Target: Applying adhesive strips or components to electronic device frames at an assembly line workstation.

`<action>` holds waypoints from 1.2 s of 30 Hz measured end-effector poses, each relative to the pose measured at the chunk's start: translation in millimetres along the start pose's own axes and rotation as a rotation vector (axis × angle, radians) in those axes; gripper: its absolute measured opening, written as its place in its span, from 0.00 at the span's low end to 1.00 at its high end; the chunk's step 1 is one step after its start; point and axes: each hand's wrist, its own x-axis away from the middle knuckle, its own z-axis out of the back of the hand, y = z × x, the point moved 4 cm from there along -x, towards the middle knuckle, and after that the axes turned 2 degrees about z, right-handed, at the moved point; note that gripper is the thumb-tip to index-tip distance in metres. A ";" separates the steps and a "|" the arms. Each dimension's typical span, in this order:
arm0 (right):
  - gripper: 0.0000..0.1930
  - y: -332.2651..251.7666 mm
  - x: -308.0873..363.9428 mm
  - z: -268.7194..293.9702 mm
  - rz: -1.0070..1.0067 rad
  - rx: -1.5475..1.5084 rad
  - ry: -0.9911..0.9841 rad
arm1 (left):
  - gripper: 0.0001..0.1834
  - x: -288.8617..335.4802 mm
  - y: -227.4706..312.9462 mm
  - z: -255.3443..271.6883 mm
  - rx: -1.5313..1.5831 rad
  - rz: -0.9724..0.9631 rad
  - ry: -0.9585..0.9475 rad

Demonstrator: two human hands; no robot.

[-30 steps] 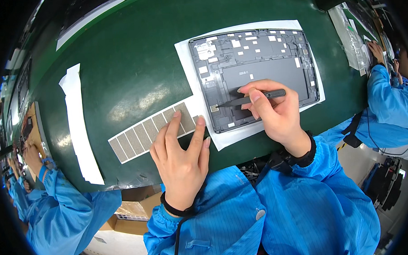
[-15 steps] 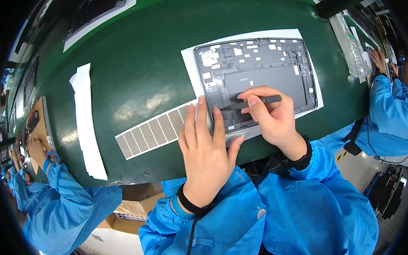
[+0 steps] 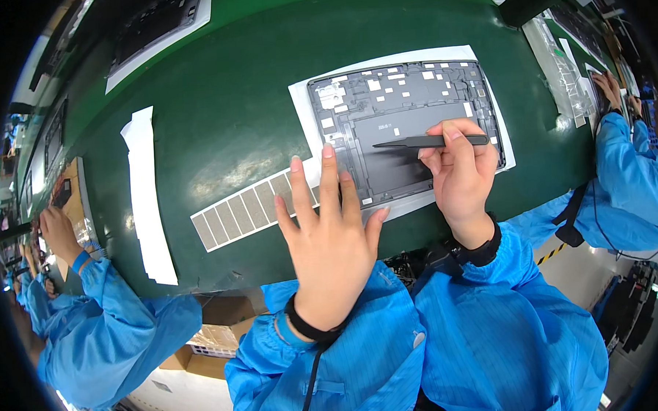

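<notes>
A dark grey tablet housing (image 3: 408,169) with several small white stickers in it lies on a white sheet (image 3: 301,111). My right hand (image 3: 463,166) pinches a pair of black tweezers (image 3: 403,143), their tip pointing left above the housing's middle. Fingers spread, my left hand (image 3: 328,242) rests flat over the housing's lower left corner and the right end of a sticker strip (image 3: 243,211). That strip is white with several grey-brown rectangles; its end is partly hidden under the fingers.
A long white paper strip (image 3: 146,199) lies farther left on the green table (image 3: 215,115). Another dark housing (image 3: 156,29) sits at the far left. Clear plastic (image 3: 554,71) lies at the right. Co-workers in blue sleeves are on both sides; a cardboard box (image 3: 203,358) stands below the table edge.
My right hand has moved right with the tweezers, whose tip has left the spot beside my left fingers. My left fingers have spread wider, and the index finger has come away from the tweezers' tip.
</notes>
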 end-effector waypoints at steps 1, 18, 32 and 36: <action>0.13 1.2 -1.5 3.3 -0.013 -0.016 -0.037 | 0.26 1.2 -2.4 1.9 0.002 -0.005 0.001; 0.05 13.4 21.6 -49.2 -0.038 0.412 -0.498 | 0.26 34.3 -55.8 -22.9 0.147 0.119 0.122; 0.07 18.3 24.9 -50.3 -0.159 0.287 -0.476 | 0.26 32.5 -56.2 -22.2 0.155 0.112 0.129; 0.08 2.5 16.8 -47.1 -0.132 0.204 -0.364 | 0.25 33.2 -54.4 -19.1 0.170 0.109 0.135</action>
